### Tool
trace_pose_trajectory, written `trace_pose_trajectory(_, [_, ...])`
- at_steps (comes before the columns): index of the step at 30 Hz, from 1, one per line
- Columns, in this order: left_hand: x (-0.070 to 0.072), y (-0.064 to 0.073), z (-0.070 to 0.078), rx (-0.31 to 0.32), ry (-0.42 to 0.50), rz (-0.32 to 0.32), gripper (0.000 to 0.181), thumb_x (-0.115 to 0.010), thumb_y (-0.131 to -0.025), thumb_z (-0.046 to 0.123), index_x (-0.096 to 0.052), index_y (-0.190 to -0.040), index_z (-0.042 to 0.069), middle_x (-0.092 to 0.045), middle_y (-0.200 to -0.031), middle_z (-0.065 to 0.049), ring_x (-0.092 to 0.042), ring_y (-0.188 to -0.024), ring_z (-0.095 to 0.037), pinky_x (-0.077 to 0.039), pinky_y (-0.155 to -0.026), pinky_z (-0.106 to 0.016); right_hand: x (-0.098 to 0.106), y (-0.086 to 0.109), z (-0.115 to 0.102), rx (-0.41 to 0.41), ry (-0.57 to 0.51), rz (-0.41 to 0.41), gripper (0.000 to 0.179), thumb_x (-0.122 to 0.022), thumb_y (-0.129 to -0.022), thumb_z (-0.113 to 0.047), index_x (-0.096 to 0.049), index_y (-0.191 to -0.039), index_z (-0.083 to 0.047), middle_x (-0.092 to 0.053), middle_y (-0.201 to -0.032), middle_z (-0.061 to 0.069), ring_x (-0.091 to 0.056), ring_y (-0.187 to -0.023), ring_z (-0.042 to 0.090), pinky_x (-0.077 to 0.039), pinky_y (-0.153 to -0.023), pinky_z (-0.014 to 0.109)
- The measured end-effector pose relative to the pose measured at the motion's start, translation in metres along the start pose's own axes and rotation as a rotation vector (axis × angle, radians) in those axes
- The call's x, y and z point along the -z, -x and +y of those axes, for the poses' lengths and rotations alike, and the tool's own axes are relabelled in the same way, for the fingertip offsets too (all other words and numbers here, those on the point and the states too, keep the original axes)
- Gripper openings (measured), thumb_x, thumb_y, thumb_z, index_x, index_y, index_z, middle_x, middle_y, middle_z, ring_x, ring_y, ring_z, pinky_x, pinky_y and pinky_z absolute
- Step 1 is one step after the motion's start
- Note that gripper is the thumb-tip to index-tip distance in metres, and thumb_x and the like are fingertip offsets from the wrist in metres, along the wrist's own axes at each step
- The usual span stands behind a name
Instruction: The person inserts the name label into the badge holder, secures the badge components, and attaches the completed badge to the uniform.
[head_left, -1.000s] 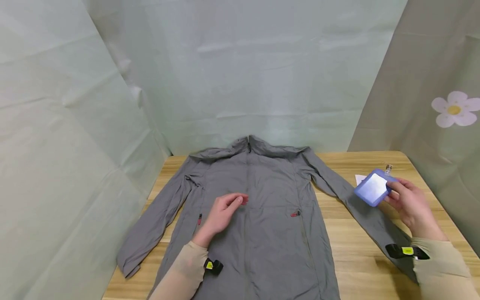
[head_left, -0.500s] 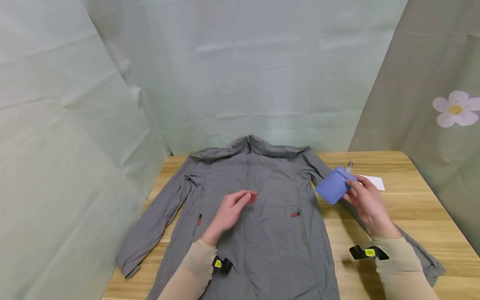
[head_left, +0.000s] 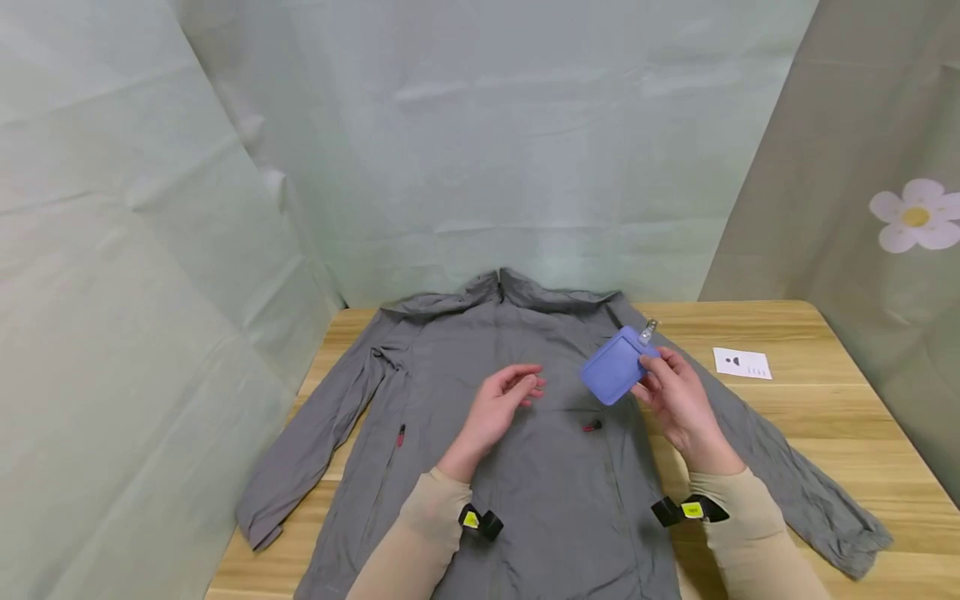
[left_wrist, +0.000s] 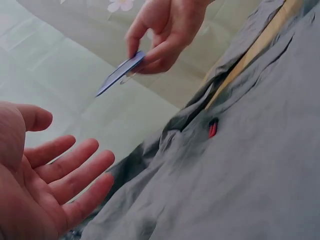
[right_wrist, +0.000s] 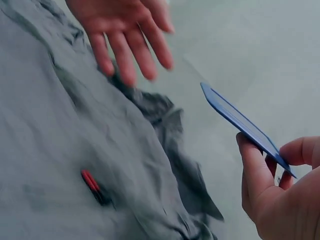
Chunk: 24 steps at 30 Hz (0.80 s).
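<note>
The right hand [head_left: 681,410] pinches the blue badge holder [head_left: 615,367], likely light, stiffish and best held by its edge, while the relaxed left hand [head_left: 495,408] holds nothing.

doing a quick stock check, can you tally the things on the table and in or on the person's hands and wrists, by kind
Jacket, grey, on the table: 1
Badge holder, blue with its clip, in the right hand: 1
Card, white, on the table: 1
Wrist devices, black with yellow labels: 2
Total: 5
</note>
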<state>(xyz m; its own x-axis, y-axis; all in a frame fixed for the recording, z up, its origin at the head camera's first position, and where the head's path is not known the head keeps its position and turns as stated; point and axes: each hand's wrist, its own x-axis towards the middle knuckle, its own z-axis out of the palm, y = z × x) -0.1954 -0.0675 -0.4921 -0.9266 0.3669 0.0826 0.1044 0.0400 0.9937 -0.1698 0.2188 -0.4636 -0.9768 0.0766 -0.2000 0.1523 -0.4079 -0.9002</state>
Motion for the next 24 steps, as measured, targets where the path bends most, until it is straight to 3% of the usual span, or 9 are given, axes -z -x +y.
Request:
trace_pose_trajectory(3, [-0.009, -0.004, -0.002, -0.002, 0.036, 0.006, 0.039, -0.06, -0.111, 0.014, -0.062, -0.138, -0.013, -0.07, -0.124, -0.034, -0.071, -0.111, -0.047, -0.057, -0.097, -0.063, -0.013, -0.001, 0.007, 0.003, -0.011, 0.014, 0.017, -0.051, -0.113, -0.011, -0.04, -0.126, -0.008, -0.058, -0.114, 0.003, -0.067, -0.089, 0.008, -0.061, -0.075, 0.021])
trace_pose_trajectory(9, [-0.019, -0.007, -0.005, 0.013, 0.077, 0.036, 0.033, -0.066, -0.108, 0.011, -0.067, -0.132, -0.01, -0.075, -0.115, -0.028, -0.072, -0.106, -0.05, -0.063, -0.082, -0.037, -0.033, -0.001, 0.021, -0.007, -0.061, 0.028, 0.015, -0.05, -0.111, -0.005, -0.043, -0.123, -0.011, -0.059, -0.105, 0.0, -0.066, -0.083, 0.008, -0.062, -0.072, 0.022])
trace_pose_trajectory(12, [-0.02, -0.008, -0.005, 0.033, 0.105, 0.06, 0.032, -0.068, -0.107, 0.012, -0.069, -0.13, -0.01, -0.077, -0.11, -0.023, -0.073, -0.103, -0.051, -0.062, -0.077, -0.032, -0.038, -0.001, 0.025, -0.005, -0.068, 0.031, 0.015, -0.05, -0.111, -0.004, -0.043, -0.123, -0.01, -0.058, -0.103, 0.0, -0.065, -0.081, 0.008, -0.061, -0.071, 0.022])
trace_pose_trajectory(18, [-0.018, -0.007, -0.004, 0.043, 0.138, 0.086, 0.027, -0.07, -0.105, 0.01, -0.073, -0.122, -0.011, -0.078, -0.099, -0.023, -0.078, -0.086, -0.034, -0.063, -0.073, -0.032, -0.043, -0.002, 0.029, 0.024, -0.052, 0.02, 0.017, -0.051, -0.11, -0.003, -0.044, -0.124, -0.009, -0.056, -0.105, 0.002, -0.065, -0.083, 0.007, -0.061, -0.071, 0.021])
trace_pose_trajectory(21, [-0.016, -0.006, -0.002, 0.043, 0.139, 0.087, 0.026, -0.072, -0.104, 0.01, -0.074, -0.119, -0.011, -0.078, -0.096, -0.023, -0.077, -0.078, -0.021, -0.065, -0.075, -0.04, -0.043, -0.002, 0.03, 0.021, -0.048, 0.018, 0.016, -0.051, -0.109, -0.002, -0.044, -0.123, -0.008, -0.055, -0.107, 0.003, -0.065, -0.083, 0.007, -0.062, -0.071, 0.021])
trace_pose_trajectory(24, [-0.015, -0.005, -0.002, 0.047, 0.138, 0.076, 0.026, -0.073, -0.103, 0.01, -0.074, -0.118, -0.011, -0.078, -0.096, -0.023, -0.076, -0.076, -0.017, -0.065, -0.079, -0.051, -0.043, -0.002, 0.031, 0.016, -0.047, 0.029, 0.016, -0.052, -0.109, -0.002, -0.044, -0.122, -0.008, -0.055, -0.107, 0.003, -0.064, -0.083, 0.007, -0.062, -0.071, 0.021])
